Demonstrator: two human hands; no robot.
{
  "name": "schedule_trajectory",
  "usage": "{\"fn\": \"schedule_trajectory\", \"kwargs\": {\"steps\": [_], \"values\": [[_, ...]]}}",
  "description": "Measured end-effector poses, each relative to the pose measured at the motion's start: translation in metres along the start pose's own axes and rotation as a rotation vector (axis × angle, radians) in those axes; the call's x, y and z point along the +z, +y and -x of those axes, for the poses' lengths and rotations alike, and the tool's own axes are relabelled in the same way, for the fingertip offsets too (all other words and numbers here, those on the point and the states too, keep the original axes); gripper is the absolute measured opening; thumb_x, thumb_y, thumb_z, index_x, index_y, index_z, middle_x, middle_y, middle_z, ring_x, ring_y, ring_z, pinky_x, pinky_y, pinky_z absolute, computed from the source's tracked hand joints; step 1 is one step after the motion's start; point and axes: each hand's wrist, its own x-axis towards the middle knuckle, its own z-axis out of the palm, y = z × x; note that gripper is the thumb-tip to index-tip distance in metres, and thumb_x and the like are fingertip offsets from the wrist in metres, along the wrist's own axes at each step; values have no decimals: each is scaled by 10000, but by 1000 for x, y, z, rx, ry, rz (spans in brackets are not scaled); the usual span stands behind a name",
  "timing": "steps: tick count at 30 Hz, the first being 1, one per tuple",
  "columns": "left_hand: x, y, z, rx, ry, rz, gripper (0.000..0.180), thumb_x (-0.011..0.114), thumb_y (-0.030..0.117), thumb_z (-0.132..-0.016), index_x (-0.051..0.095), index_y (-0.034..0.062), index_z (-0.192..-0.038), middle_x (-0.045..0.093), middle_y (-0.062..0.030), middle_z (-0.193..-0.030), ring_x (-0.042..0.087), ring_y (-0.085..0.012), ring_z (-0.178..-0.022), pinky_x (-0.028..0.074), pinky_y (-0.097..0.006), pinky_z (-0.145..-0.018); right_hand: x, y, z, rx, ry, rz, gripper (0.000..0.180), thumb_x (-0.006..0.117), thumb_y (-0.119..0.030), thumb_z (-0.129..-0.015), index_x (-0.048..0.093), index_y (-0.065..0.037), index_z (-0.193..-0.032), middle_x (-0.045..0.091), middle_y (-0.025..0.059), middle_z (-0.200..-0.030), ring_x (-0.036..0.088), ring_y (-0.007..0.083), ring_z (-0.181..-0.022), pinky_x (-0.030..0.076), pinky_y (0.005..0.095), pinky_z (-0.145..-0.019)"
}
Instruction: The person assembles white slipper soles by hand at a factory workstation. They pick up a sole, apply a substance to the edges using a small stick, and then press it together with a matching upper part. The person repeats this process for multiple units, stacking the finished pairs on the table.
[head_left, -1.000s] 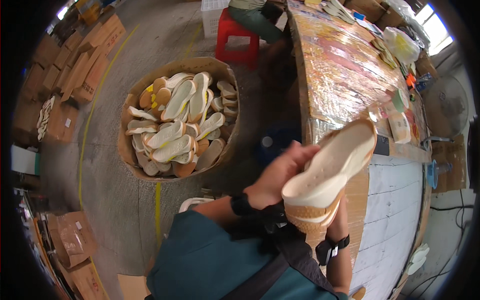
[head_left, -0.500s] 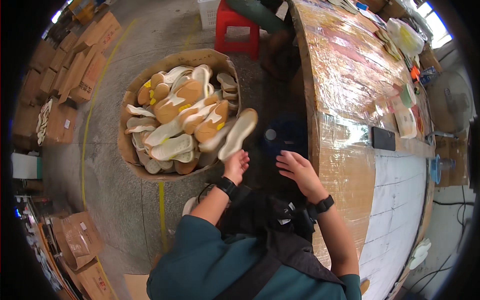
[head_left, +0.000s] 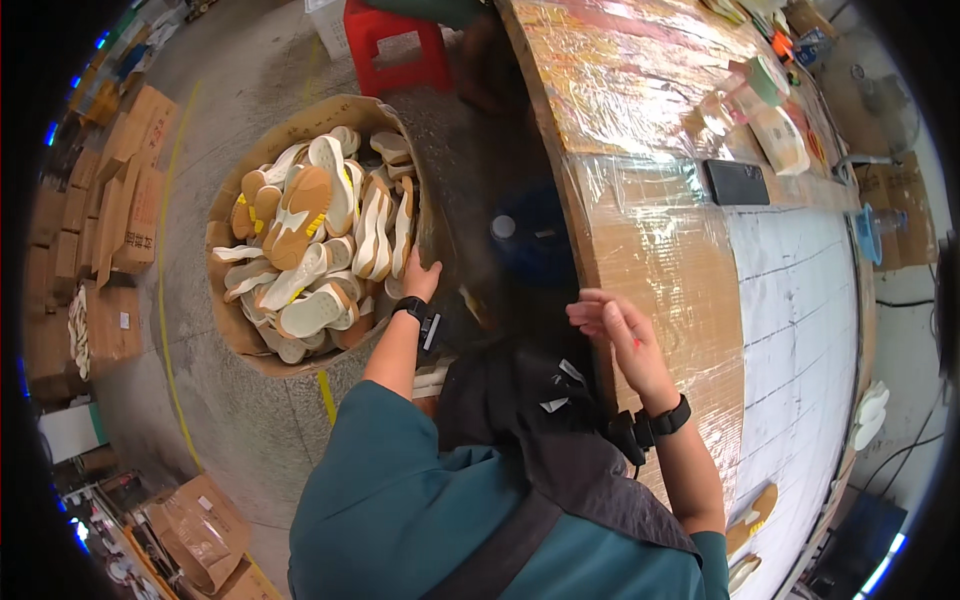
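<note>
My left hand [head_left: 422,277] reaches to the right side of a big cardboard box [head_left: 228,325] heaped with white-and-tan shoe soles [head_left: 300,215]. Its fingers touch the lower end of a shoe sole [head_left: 403,228] standing on edge beside similar ones; the thumb sticks out to the side, and the fingertips are partly hidden. By the near left edge of the wrapped table, my right hand [head_left: 628,338] is raised, open and holding nothing, its fingers stretched out. Both wrists wear black bands.
On the table [head_left: 670,260] lie a dark phone [head_left: 737,183], tape rolls and a few loose soles [head_left: 752,518]. A red stool [head_left: 398,50] stands beyond the box, with a seated person's leg near it. Cartons [head_left: 130,215] are stacked at left; a blue container [head_left: 535,240] sits beneath the table.
My left hand has carried the shoe sole leftward into the box, where it now stands on edge. My right hand has shifted slightly to the table's edge. The view has turned right.
</note>
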Motion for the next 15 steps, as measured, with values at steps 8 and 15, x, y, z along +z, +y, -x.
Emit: {"fn": "schedule_trajectory", "kwargs": {"steps": [8, 15], "values": [[-18, 14, 51, -16, 134, -131, 408, 564, 145, -725, 496, -19, -1092, 443, -194, -1199, 476, -302, -1043, 367, -351, -890, -38, 12, -34, -352, 390, 736, 287, 394, -152, -900, 445, 2, -1137, 540, 190, -1062, 522, 293, -991, 395, 329, -858], [8, -22, 50, -78, 281, -117, 314, 574, 121, -697, 553, -1, -985, 573, -157, -901, 567, -249, -752, 439, -334, -708, -79, 42, -57, -456, 517, 954, 233, 423, -63, -867, 483, -5, -1084, 506, 219, -1103, 466, 340, -1070, 368, 353, -900]]}}
